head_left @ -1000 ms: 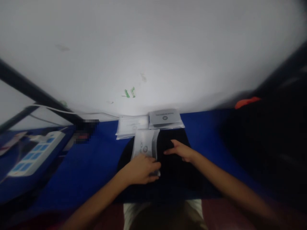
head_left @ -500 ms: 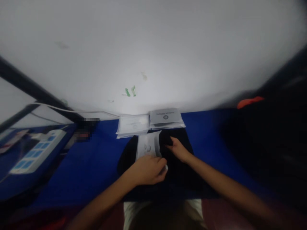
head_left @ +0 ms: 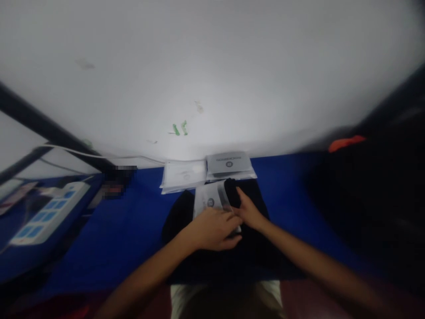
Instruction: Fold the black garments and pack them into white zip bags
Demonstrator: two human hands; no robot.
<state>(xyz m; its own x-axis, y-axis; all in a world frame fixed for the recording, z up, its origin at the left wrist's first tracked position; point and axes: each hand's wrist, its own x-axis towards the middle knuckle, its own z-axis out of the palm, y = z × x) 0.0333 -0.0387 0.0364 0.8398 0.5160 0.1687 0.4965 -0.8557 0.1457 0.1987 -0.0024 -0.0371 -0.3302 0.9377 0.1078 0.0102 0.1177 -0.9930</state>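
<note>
Two bare hands meet over one plastic pouch (head_left: 206, 195). The left hand (head_left: 215, 228), palm down, bends its fingers over the pouch's near end; its grip is mostly closed, a white edge showing between thumb and fingers. The right hand (head_left: 249, 212) sits at the pouch's right side, its fingertips close to the left hand's; whether its grip pinches any dark cloth there, I cannot tell. The pouch is pale grey and glossy, with one round dark emblem and a darker strip along its right edge. It lies on one black fabric article (head_left: 179, 217), too dark to make out in shape. Just beyond are a whitish stack of packets (head_left: 184, 175), at least two, and beside it one grey lettered packet (head_left: 229, 164). These lie on one blue table (head_left: 133, 230). Well to the left is one white power strip (head_left: 49, 217) with several blue sockets. One pale cable (head_left: 139, 156) runs along the white wall (head_left: 212, 66), which bears two green scraps (head_left: 184, 128).
</note>
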